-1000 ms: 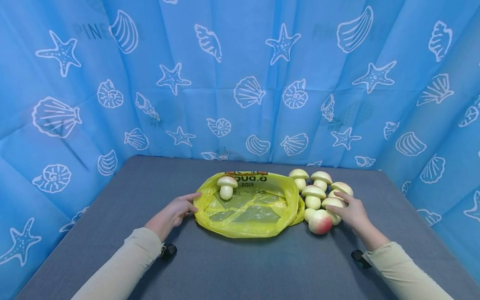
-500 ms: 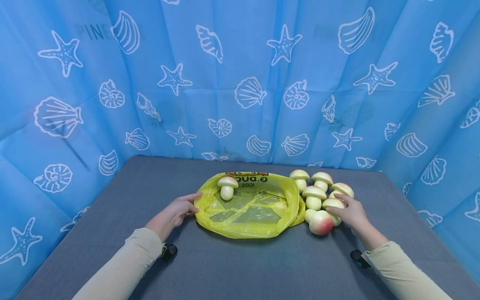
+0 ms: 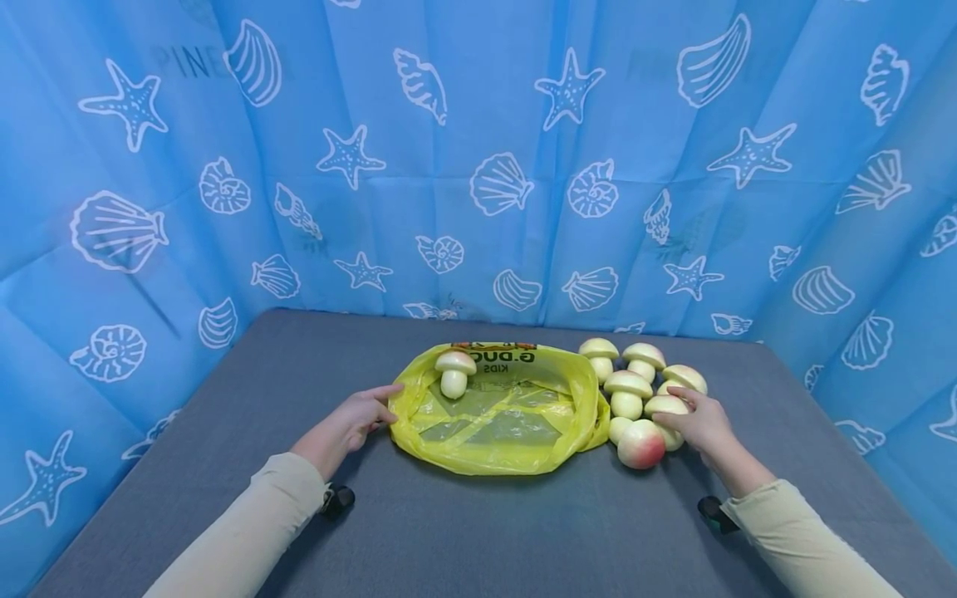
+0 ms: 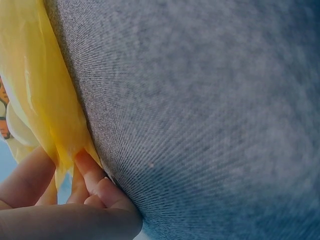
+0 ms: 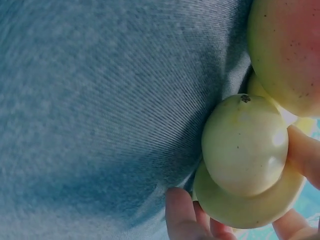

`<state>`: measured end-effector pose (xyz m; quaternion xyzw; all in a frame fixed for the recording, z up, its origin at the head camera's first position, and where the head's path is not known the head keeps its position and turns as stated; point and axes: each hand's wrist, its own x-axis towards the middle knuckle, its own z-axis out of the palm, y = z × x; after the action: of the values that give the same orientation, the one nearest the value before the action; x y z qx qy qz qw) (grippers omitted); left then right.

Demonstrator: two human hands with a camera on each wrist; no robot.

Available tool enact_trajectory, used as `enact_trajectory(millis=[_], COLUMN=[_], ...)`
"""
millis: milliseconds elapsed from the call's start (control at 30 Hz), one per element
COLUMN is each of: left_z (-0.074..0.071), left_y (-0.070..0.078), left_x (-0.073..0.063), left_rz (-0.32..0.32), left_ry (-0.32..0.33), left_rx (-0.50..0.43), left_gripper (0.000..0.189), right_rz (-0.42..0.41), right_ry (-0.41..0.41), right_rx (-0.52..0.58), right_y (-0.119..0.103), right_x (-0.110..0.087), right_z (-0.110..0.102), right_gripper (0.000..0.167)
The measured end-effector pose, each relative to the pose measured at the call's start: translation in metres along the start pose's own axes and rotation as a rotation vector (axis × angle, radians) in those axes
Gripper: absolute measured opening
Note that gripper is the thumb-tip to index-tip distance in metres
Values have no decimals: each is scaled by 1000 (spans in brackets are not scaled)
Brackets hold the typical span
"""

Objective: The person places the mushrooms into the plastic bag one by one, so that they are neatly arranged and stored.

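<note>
A yellow plastic bag [image 3: 486, 459] lies with its mouth spread wide in the middle of the table, and one toy mushroom [image 3: 454, 363] rests inside near its back left. My left hand [image 3: 347, 428] holds the bag's left rim, where the yellow plastic [image 4: 50, 100] runs between the fingers in the left wrist view. At the right, my right hand [image 3: 706, 422] grips a pale toy mushroom [image 3: 665, 405] in the cluster. The right wrist view shows fingers on both sides of this mushroom, its rounded stem end [image 5: 245, 145] facing the camera.
Several more toy mushrooms [image 3: 626, 390] crowd together against the bag's right side. A red-tinted mushroom [image 3: 641, 445] lies tipped at the front of that cluster. The dark grey tabletop [image 3: 486, 540] ends at a blue seashell-patterned curtain [image 3: 478, 249].
Both hands stay in place at the bag rim and the mushroom. The whole head view has shifted only very slightly.
</note>
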<state>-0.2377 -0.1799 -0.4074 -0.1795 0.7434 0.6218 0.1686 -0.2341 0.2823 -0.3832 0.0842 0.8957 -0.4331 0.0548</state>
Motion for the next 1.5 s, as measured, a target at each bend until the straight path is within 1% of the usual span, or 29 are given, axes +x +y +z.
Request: enact_trajectory(millis=[200, 333, 467, 633, 800, 900, 1167, 1300, 1400, 1500], left_z=[-1, 0, 0, 0, 1, 0, 0, 0, 0, 1], left_y=[1, 1, 2, 2, 1, 0, 0, 0, -1, -1], left_x=[0, 0, 0, 0, 1, 1, 0, -2, -2, -2], left_rz=[-16, -10, 1, -6, -9, 0, 10, 5, 1, 5], left_ry=[-1, 0, -5, 2, 8, 7, -5, 1, 6, 7], left_rx=[-2, -3, -4, -7, -4, 3, 0, -4, 3, 4], left_gripper=[63, 63, 63, 63, 63, 63, 62, 63, 63, 64], right_rz=[-23, -43, -30, -30, -19, -3, 25, 32, 6, -39], right_ry=[14, 19, 6, -2, 1, 4, 2, -3, -6, 6], right_rx=[-9, -30, -23, 17, 10, 12, 98, 135, 147, 169], right_y=[-1, -4, -11, -18, -26, -32, -45, -51, -54, -58], right_x=[3, 3, 1, -4, -9, -12, -21, -24, -26, -27], right_z=[-4, -10, -16, -23, -29, -33, -37, -37, -36, -34], right_gripper=[66, 67, 69, 70, 74, 78, 84, 87, 85, 80])
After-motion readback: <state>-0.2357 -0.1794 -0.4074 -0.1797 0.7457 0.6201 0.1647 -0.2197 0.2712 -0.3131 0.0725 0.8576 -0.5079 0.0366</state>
